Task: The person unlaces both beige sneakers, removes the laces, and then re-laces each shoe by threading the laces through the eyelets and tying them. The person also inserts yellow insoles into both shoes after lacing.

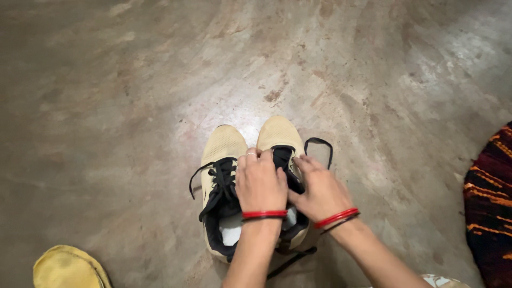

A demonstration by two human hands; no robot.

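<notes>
while both hands work right shoe (pixel 280 140), left hand (pixel 260 184) grip and right hand (pixel 320 191) grip pinch black lace (pixel 320 143).

Tan shoes (pixel 250 160), black laces (pixel 224 176)

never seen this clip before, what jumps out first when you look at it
Dead centre, a pair of tan shoes with black laces stands on the mottled stone floor. Both hands work on the right-hand shoe: the left hand and right hand, each with red bangles at the wrist. A yellow object sits bottom left; a striped cloth lies at the right edge.
</notes>
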